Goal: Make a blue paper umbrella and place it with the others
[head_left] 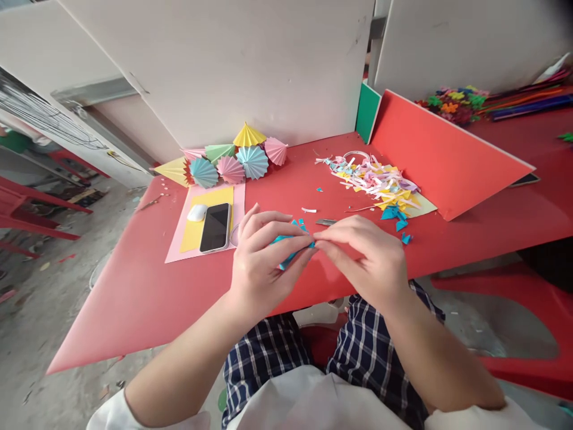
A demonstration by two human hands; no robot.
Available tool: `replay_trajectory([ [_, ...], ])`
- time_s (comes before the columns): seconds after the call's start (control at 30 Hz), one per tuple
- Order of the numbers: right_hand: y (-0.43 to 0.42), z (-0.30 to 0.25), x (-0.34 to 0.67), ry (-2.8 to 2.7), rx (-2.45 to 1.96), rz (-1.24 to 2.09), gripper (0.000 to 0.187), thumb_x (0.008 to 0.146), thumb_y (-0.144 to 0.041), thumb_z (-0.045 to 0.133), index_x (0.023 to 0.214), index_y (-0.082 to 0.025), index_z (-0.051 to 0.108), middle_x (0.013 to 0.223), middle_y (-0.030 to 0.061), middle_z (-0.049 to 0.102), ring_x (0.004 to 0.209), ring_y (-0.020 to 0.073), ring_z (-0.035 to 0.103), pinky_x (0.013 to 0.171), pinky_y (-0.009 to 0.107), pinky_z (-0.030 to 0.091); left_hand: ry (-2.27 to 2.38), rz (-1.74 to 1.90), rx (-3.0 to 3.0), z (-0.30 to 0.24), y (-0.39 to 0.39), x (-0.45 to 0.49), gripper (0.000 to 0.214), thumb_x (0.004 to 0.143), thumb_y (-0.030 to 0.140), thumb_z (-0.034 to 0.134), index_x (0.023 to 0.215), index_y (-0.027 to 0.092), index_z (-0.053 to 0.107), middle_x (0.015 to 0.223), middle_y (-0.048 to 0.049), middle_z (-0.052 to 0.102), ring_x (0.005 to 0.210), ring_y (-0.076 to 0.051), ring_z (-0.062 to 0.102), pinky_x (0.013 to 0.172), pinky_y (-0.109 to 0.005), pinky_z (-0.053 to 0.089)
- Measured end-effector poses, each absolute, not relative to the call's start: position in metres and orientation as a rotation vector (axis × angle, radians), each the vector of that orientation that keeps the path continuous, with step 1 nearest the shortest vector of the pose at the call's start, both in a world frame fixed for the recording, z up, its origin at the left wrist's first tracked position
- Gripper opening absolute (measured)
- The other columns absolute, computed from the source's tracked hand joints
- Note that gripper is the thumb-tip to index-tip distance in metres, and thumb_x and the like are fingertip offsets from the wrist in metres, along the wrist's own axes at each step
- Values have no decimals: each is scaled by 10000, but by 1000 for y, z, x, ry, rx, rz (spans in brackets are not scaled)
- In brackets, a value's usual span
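A small piece of folded blue paper (290,249), thin with sharp creases, sits between both hands just above the near edge of a smooth red table (147,286). The left hand (262,260) curls around it, thumb beneath and fingers arched over the top, closed on the paper. The right hand (364,257) comes in from the other side, its thumb and forefinger pinched shut on the paper's right tip. Both wrists are bent inward and the fingertips nearly meet. Only slivers of the paper show between the fingers, with one pointed corner poking out below the left thumb.

Just left of the grip a glossy black phone (215,227) lies on a yellow sheet (192,236) over a pink sheet (176,251). Beyond the grip on the left stands a cluster of pleated paper fans (233,158) in pastel colours. Beyond it on the right lies a loose heap of thin paper scraps (376,182).
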State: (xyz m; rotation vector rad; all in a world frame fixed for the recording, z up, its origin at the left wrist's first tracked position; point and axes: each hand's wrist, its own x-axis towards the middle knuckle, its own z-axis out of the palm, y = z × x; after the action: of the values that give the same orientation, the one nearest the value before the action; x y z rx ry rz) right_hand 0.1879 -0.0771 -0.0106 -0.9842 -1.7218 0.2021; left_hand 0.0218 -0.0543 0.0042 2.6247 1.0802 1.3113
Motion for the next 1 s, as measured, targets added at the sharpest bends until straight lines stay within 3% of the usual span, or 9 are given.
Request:
replay_trajectory([
  [0.23, -81, -10, 185, -1643, -1091, 324, 86, 817, -187, 569, 851, -232, 634, 804, -15, 689, 760, 132, 632, 706, 269, 507, 1115, 1354, 2681, 2, -58, 25, 70, 750, 194, 662, 776, 257, 650, 772, 15, 672, 897, -194, 585, 1000, -481, 339],
  [0.53, -79, -26, 194, -1430, -1183, 564, 112, 831, -253, 547, 884, -227, 642, 858, 8, 686, 802, 150, 646, 754, 288, 515, 928, 1416, 2240, 0, -54, 25, 100, 719, 153, 697, 783, 225, 669, 774, 1, 671, 854, -178, 602, 887, -397, 449],
  [0.7, -70, -72, 200, -1426, -1350, 905, 212, 828, -378, 536, 946, -235, 640, 970, 30, 673, 925, 180, 620, 792, 314, 502, 872, 1455, 1925, -1, -52, 25, 126, 707, 130, 704, 762, 242, 688, 781, 9, 660, 853, -157, 596, 905, -353, 433],
  [0.83, -72, -91, 186, -1670, -1225, 1073, 357, 746, -398, 642, 1066, -244, 595, 1085, 37, 637, 995, 195, 595, 849, 328, 476, 872, 1458, 1638, -6, -51, 27, 132, 708, 145, 707, 784, 252, 696, 801, 10, 667, 908, -149, 580, 843, -285, 460],
  [1.0, -76, -91, 167, -1656, -1240, 941, 127, 812, -311, 546, 827, -227, 639, 835, 24, 684, 795, 184, 637, 696, 289, 490, 939, 1454, 1349, -7, -50, 30, 89, 704, 201, 719, 777, 249, 699, 828, 15, 678, 831, -128, 593, 727, -223, 474],
])
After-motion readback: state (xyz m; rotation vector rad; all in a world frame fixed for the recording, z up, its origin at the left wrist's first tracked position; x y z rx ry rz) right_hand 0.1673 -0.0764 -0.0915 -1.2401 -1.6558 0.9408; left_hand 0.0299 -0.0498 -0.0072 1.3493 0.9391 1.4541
